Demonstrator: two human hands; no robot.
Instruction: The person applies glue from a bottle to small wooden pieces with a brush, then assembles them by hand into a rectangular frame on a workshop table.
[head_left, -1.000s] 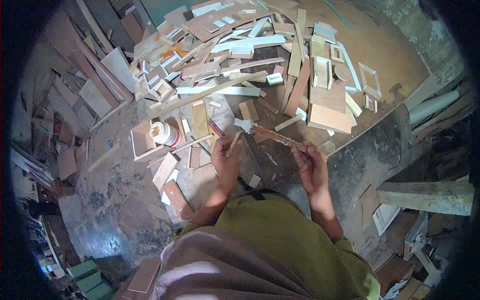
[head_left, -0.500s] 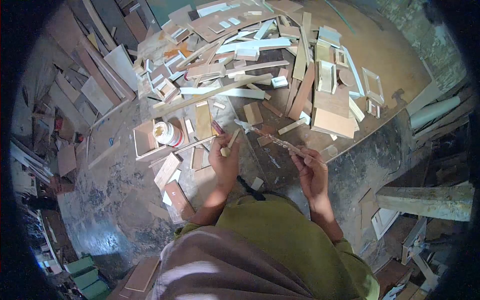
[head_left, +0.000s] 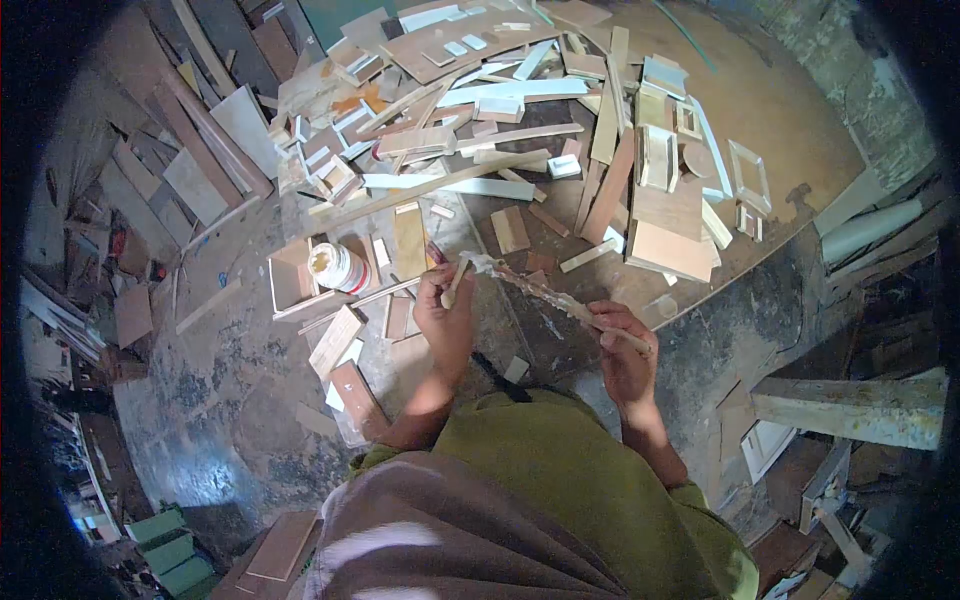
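Between the fingers of my left hand (head_left: 443, 318) is a small pale wood strip (head_left: 457, 284), held tilted upward. My right hand (head_left: 628, 362) grips the lower end of a glue-crusted stick (head_left: 560, 300). White glue (head_left: 482, 264) coats the stick's far tip, which meets or nearly meets the strip's upper end; actual contact is hard to make out. Left of my hands, an open white tub (head_left: 345, 271) with a smeared rim stands at a wooden box (head_left: 288, 282). A dark reddish object (head_left: 435, 253) lies just beyond my left fingers.
Wood offcuts and strips cover the far part of the worktable (head_left: 790, 120). A stack of boards (head_left: 672, 245) and a small frame (head_left: 750, 175) sit to the right. Loose blocks (head_left: 360, 397) lie near my left forearm. A thick beam (head_left: 850, 405) juts in at right.
The stick in my right hand has shifted left, bringing its glue-covered tip up to the wood strip. My left hand has moved only slightly, still holding the strip.
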